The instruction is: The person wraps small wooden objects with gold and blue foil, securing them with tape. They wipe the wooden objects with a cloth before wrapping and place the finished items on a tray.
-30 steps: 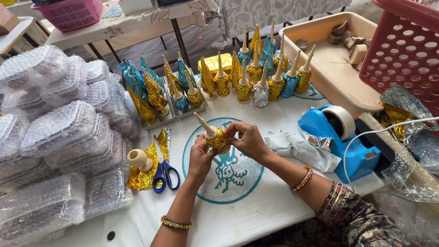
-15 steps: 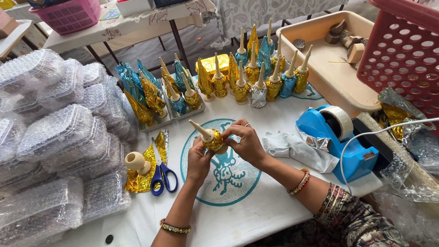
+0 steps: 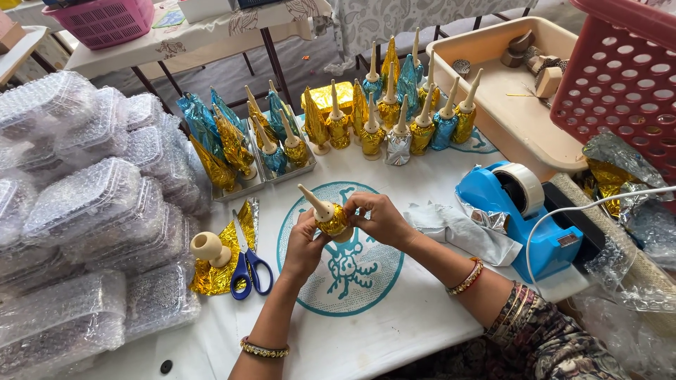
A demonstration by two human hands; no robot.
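Both hands, left hand (image 3: pixel 304 243) and right hand (image 3: pixel 377 219), have a closed grip on the gold-foiled cone (image 3: pixel 327 214); pinching too hard could tear the thin foil.

Both hands hold one cone (image 3: pixel 327 214) above the desk (image 3: pixel 394 331) centre. The left hand (image 3: pixel 304 243) cups its gold-foiled base; the right hand (image 3: pixel 380 219) pinches the foil with its fingers (image 3: pixel 354 209). The bare tip points toward the far left corner. Scissors (image 3: pixel 246 264) lie on gold foil (image 3: pixel 215 271) left of the hands, beside a wooden knob (image 3: pixel 209 248). A blue tape dispenser (image 3: pixel 524 214) stands near the right edge. Wrapped cones (image 3: pixel 394 116) line the far edge.
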